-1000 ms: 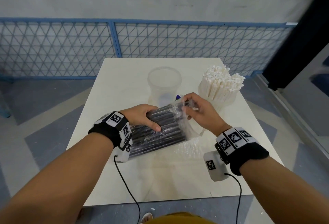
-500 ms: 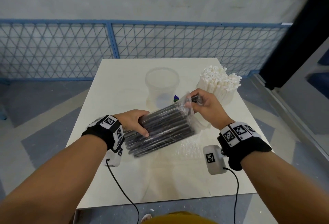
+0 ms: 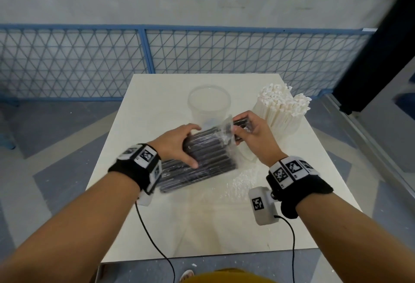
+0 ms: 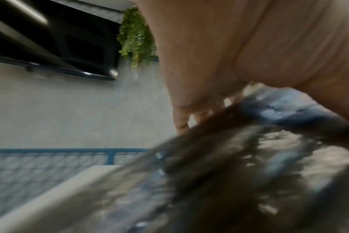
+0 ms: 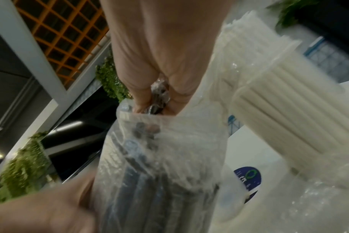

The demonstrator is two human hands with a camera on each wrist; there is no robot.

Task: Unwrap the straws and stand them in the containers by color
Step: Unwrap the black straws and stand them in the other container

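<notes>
A clear plastic pack of black straws (image 3: 202, 159) lies slanted above the white table (image 3: 202, 226). My left hand (image 3: 179, 145) grips the pack across its middle. My right hand (image 3: 249, 130) grips the ends of several black straws (image 3: 241, 123) that stick out of the pack's open far end; in the right wrist view these black straws (image 5: 157, 97) sit between thumb and fingers above the bag mouth (image 5: 149, 119). An empty clear container (image 3: 209, 103) stands just behind. White straws (image 3: 283, 107) stand in a second container at the right.
A crumpled clear wrapper (image 3: 242, 181) lies on the table under my right wrist. A blue mesh fence (image 3: 143, 58) runs behind the table. A dark panel (image 3: 381, 58) stands at the far right. Cables hang from both wrist cameras over the near table edge.
Both hands have lifted the pack and shifted it slightly away from me. The right hand has drawn black straw ends further out of the bag's open end.
</notes>
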